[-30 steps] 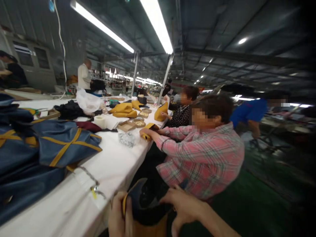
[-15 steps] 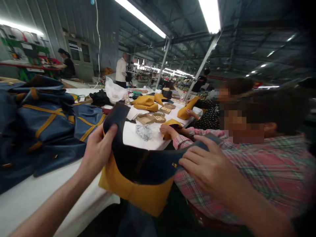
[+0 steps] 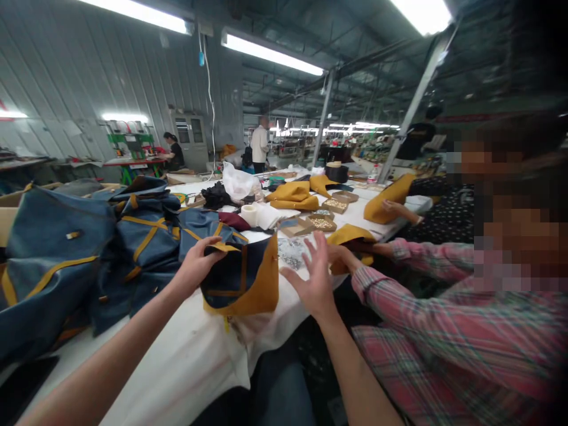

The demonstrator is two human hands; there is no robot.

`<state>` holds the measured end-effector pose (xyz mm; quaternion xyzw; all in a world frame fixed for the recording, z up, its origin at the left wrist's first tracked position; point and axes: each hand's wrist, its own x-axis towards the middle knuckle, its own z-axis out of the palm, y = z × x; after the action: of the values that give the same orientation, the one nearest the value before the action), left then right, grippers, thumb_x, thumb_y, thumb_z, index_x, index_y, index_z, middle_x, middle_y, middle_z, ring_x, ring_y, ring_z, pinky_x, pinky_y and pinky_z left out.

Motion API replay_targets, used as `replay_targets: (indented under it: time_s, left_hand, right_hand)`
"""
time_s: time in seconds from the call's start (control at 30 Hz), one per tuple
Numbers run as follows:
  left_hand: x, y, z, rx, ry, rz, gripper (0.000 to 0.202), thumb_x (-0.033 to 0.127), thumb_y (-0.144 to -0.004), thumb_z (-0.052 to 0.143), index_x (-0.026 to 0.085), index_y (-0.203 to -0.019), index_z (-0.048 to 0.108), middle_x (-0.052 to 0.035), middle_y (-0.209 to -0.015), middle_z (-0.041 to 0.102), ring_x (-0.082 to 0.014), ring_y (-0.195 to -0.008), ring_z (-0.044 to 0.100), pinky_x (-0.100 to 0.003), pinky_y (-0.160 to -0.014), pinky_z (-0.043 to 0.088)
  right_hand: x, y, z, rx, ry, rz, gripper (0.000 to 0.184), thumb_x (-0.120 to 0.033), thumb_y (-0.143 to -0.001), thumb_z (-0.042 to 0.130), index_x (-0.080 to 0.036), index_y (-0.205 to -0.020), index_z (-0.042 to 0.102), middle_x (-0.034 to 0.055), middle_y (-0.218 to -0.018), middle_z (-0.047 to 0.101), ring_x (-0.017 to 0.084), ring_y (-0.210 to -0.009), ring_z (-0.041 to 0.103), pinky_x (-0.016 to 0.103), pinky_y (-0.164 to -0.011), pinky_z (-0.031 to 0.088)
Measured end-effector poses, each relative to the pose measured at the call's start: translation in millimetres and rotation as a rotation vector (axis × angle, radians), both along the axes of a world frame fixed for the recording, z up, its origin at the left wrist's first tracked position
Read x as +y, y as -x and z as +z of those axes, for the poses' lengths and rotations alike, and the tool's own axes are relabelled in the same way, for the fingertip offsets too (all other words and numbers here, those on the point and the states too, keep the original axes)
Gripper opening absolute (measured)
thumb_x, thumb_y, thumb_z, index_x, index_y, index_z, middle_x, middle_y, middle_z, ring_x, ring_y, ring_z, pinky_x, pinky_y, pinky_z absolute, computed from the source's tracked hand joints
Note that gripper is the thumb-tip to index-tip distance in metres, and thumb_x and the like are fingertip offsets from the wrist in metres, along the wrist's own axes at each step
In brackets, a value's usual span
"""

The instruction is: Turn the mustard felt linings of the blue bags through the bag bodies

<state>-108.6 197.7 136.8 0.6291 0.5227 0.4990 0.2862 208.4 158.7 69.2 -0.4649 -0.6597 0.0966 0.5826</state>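
Observation:
My left hand (image 3: 200,265) pinches the upper left edge of a bag piece (image 3: 255,296), mustard yellow on one side and dark navy on the other. The piece stands curved over the table's front part, its navy side bearing yellow straps. My right hand (image 3: 316,278) is raised just past the piece's right edge, fingers spread and holding nothing. Behind that hand lies a clear plastic bag (image 3: 290,253) of small silvery parts, partly covered by the fingers.
Blue bags with yellow straps (image 3: 142,236) are heaped on the left of the white-covered table (image 3: 177,355). Cardboard trays of small brass-coloured parts (image 3: 322,222) sit farther back. Close on my right, a co-worker in a plaid shirt (image 3: 426,319) handles another yellow piece (image 3: 350,235).
The bag piece has gone from being stretched between both hands to standing over the table. My right hand has let go of it and spread its fingers. The view has swung right-to-left.

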Motion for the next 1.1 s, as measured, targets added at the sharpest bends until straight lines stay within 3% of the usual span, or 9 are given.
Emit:
replay_targets:
  time_s: [0.07, 0.13, 0.37, 0.47, 0.53, 0.63, 0.7, 0.9, 1.1]
  left_hand:
    - [11, 3, 5.6, 0.042, 0.008, -0.02, 0.045, 0.046, -0.096, 0.071, 0.018, -0.13, 0.082, -0.0139, -0.124, 0.084, -0.0335, -0.108, 0.074, -0.045, -0.101, 0.058]
    - [21, 1, 13.7, 0.097, -0.025, -0.012, 0.04, 0.048, -0.101, 0.064, 0.019, -0.121, 0.083, -0.0126, -0.119, 0.084, -0.0346, -0.107, 0.072, -0.047, -0.103, 0.055]
    - [22, -22, 8.6, 0.131, -0.145, -0.085, 0.037, 0.041, -0.109, 0.055, 0.023, -0.127, 0.082, -0.01, -0.127, 0.084, -0.0342, -0.118, 0.075, -0.044, -0.111, 0.052]
    - [20, -25, -4.3, 0.055, -0.176, -0.062, 0.042, 0.038, -0.109, 0.053, 0.02, -0.137, 0.077, -0.0112, -0.138, 0.081, -0.0335, -0.129, 0.072, -0.042, -0.118, 0.05]
    - [21, -25, -11.3, -0.018, -0.18, -0.035, 0.042, 0.038, -0.109, 0.05, 0.017, -0.132, 0.078, -0.0129, -0.136, 0.081, -0.0332, -0.128, 0.072, -0.042, -0.117, 0.051]
    - [22, -26, -19.7, -0.113, -0.155, -0.04, 0.041, 0.04, -0.111, 0.047, 0.016, -0.12, 0.079, -0.0125, -0.128, 0.083, -0.0309, -0.118, 0.074, -0.039, -0.11, 0.055]
    - [23, -28, -24.5, -0.147, -0.138, -0.042, 0.041, 0.045, -0.112, 0.049, 0.017, -0.118, 0.079, -0.0114, -0.122, 0.083, -0.0299, -0.112, 0.073, -0.039, -0.106, 0.055]
    - [33, -27, -32.4, -0.17, -0.142, 0.018, 0.05, 0.065, -0.111, 0.057, 0.021, -0.1, 0.078, -0.0076, -0.101, 0.08, -0.0281, -0.099, 0.07, -0.036, -0.093, 0.052]
    - [43, -18, -32.0, -0.223, -0.114, 0.051, 0.065, 0.082, -0.1, 0.065, 0.02, -0.083, 0.075, -0.008, -0.08, 0.074, -0.0246, -0.072, 0.064, -0.032, -0.065, 0.047]
  right_hand:
    - [26, 12, -19.4, 0.076, 0.217, 0.201, 0.145, -0.081, -0.092, 0.08, -0.027, -0.182, -0.019, 0.0262, -0.19, 0.018, 0.039, -0.177, 0.029, 0.066, -0.136, 0.039]
    - [51, 25, -22.2, 0.03, 0.393, 0.314, 0.16, -0.086, -0.077, 0.09, -0.025, -0.184, -0.012, 0.0259, -0.189, 0.023, 0.039, -0.177, 0.026, 0.063, -0.141, 0.03]
    - [105, 69, 23.6, -0.346, 0.393, 0.463, 0.155, -0.08, -0.068, 0.098, -0.021, -0.186, 0.018, 0.0236, -0.184, 0.038, 0.044, -0.17, 0.039, 0.057, -0.14, 0.031]
    - [103, 84, 9.4, -0.554, 0.492, 0.607, 0.148, -0.074, -0.072, 0.099, -0.02, -0.185, 0.02, 0.0216, -0.166, 0.063, 0.042, -0.147, 0.064, 0.053, -0.127, 0.048]
    - [95, 95, -12.0, -0.743, 0.5, 0.454, 0.148, -0.065, -0.072, 0.102, -0.011, -0.184, 0.022, 0.0277, -0.165, 0.06, 0.045, -0.148, 0.062, 0.053, -0.128, 0.046]
    - [84, 112, -41.5, -0.982, 0.467, 0.173, 0.125, -0.04, -0.083, 0.096, 0.002, -0.179, 0.028, 0.0385, -0.174, 0.044, 0.05, -0.162, 0.045, 0.056, -0.137, 0.029]
    - [82, 120, -51.7, -1.044, 0.502, 0.136, 0.106, -0.027, -0.09, 0.088, 0.004, -0.176, 0.034, 0.0386, -0.167, 0.052, 0.047, -0.158, 0.05, 0.056, -0.136, 0.03]
    - [99, 127, -49.0, -1.12, 0.598, 0.101, 0.028, -0.034, -0.107, 0.078, -0.014, -0.126, 0.078, 0.012, -0.13, 0.079, 0.031, -0.13, 0.072, 0.055, -0.122, 0.051]
    - [100, 126, -43.2, -1.016, 0.471, 0.15, 0.014, -0.02, -0.105, 0.074, -0.015, -0.113, 0.084, 0.0147, -0.132, 0.08, 0.032, -0.134, 0.071, 0.049, -0.115, 0.054]
